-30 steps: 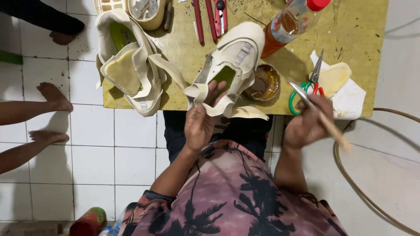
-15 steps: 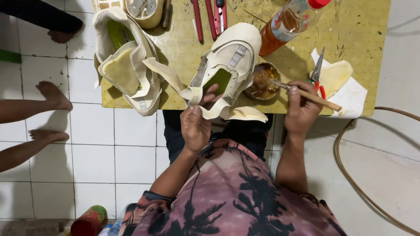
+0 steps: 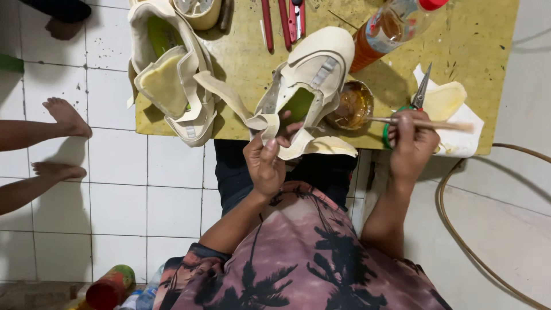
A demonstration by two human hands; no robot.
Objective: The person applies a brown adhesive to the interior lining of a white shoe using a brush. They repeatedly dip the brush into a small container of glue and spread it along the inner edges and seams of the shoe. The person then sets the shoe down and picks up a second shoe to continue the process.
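My left hand (image 3: 265, 161) grips the near edge of a cream shoe upper (image 3: 313, 74) with a green inside, lying on the yellow table (image 3: 470, 40). My right hand (image 3: 410, 143) holds a thin wooden brush stick (image 3: 425, 123); its tip reaches into a small round tin of amber glue (image 3: 351, 105) beside the shoe. A long cream strap (image 3: 227, 97) runs from the shoe toward the left.
A second cream shoe upper (image 3: 169, 74) lies at the table's left. Green-handled scissors (image 3: 416, 100) rest on white paper (image 3: 459, 135). A bottle of orange liquid (image 3: 390, 28), red-handled tools (image 3: 281, 20) and a tape roll (image 3: 198, 8) stand behind. Another person's bare feet (image 3: 66, 115) rest on white tiles left. A cable (image 3: 459, 229) curves right.
My right hand moved from the table's front right edge up and left, and the stick's tip now sits in the glue tin. My left hand kept its hold on the shoe.
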